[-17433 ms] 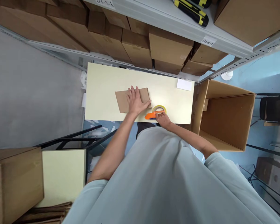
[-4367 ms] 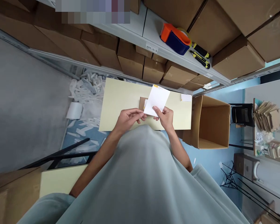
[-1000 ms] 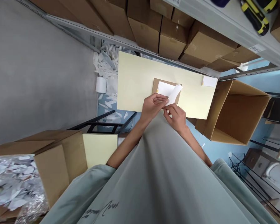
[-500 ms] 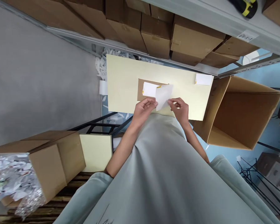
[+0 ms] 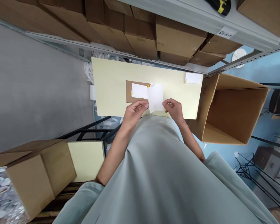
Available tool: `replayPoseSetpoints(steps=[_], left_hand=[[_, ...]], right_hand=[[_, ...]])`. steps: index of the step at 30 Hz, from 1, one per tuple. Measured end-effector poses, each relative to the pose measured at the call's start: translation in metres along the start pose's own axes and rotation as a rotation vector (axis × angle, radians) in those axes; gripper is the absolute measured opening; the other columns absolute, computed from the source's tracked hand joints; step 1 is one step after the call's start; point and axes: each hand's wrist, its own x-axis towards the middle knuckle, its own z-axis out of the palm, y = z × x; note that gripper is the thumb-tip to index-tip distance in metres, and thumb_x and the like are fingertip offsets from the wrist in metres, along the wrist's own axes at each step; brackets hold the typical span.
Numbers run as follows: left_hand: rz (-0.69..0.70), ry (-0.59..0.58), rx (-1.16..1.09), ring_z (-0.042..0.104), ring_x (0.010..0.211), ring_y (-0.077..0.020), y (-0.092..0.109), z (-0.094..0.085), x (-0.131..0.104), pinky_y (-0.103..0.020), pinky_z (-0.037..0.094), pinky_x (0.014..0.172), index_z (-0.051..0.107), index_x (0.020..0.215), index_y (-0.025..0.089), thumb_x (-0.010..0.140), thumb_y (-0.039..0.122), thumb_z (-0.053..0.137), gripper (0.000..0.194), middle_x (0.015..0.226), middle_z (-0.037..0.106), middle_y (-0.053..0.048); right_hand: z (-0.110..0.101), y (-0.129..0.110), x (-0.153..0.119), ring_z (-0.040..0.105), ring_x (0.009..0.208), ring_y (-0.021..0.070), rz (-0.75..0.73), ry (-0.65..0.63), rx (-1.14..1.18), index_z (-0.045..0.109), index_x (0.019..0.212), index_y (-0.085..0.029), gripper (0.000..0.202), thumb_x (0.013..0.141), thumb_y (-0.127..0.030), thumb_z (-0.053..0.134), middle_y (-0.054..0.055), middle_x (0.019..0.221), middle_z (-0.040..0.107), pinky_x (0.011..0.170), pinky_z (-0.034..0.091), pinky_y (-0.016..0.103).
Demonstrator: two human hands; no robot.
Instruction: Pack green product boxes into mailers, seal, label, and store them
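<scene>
The left hand [image 5: 135,113] and right hand [image 5: 174,109], each with pinched grip, are holding opposite sides of a yellow-marked white sheet [image 5: 155,98], which is extending between them over the surface [image 5: 186,99], its long axis pointing forward.

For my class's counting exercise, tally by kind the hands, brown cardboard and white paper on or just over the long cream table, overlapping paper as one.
Hands: 2 (left hand, right hand)
Brown cardboard: 1
White paper: 3 (held sheet, paper on cardboard, corner paper)
Total: 6
</scene>
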Motion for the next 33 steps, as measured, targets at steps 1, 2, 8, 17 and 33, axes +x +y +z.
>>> replayPoseSetpoints(steps=[1,2,8,17,33], left_hand=[[0.001,0.003,0.007,0.079,0.11,-0.0286,-0.002,0.0,0.0,-0.043,0.062,0.107,0.085,0.099,0.022,0.077,0.058,0.097,0.044,0.107,0.085,-0.009],[0.002,0.006,0.014,0.079,0.112,-0.0299,-0.004,0.001,0.001,-0.044,0.062,0.11,0.086,0.101,0.021,0.078,0.058,0.096,0.044,0.109,0.086,-0.01],[0.002,0.109,0.037,0.082,0.11,-0.0293,-0.02,-0.007,0.003,-0.043,0.063,0.11,0.087,0.097,0.021,0.082,0.043,0.091,0.027,0.105,0.087,-0.009],[-0.039,0.081,-0.21,0.076,0.132,-0.0357,-0.021,-0.037,0.003,-0.051,0.057,0.122,0.09,0.106,0.022,0.069,0.042,0.099,0.043,0.126,0.086,-0.012],[-0.132,0.123,-0.288,0.076,0.088,-0.0213,-0.042,-0.066,0.016,-0.04,0.067,0.096,0.084,0.094,0.02,0.064,0.049,0.102,0.046,0.093,0.081,-0.005]], right_hand=[[-0.001,0.001,-0.001,0.053,0.055,0.015,-0.011,0.015,-0.032,0.072,0.082,-0.027,0.037,0.089,-0.061,0.081,-0.009,0.053,0.045,0.065,0.055,0.033],[-0.002,0.001,-0.001,0.053,0.055,0.0148,-0.02,0.037,-0.071,0.071,0.083,-0.027,0.033,0.09,-0.058,0.08,-0.009,0.053,0.044,0.066,0.055,0.033],[-0.017,-0.003,0.012,0.057,0.063,0.015,-0.128,0.351,-0.391,0.069,0.091,-0.025,0.013,0.1,-0.035,0.068,-0.003,0.077,0.065,0.075,0.056,0.034],[0.035,-0.035,-0.043,0.066,0.07,0.0149,-0.545,0.042,-0.774,0.071,0.098,-0.026,0.018,0.109,-0.022,0.058,0.003,0.102,0.075,0.073,0.054,0.031],[0.072,-0.044,-0.023,0.064,0.069,0.0153,-0.312,0.021,-0.71,0.072,0.096,-0.026,0.013,0.105,-0.032,0.066,0.001,0.103,0.075,0.074,0.056,0.033]])
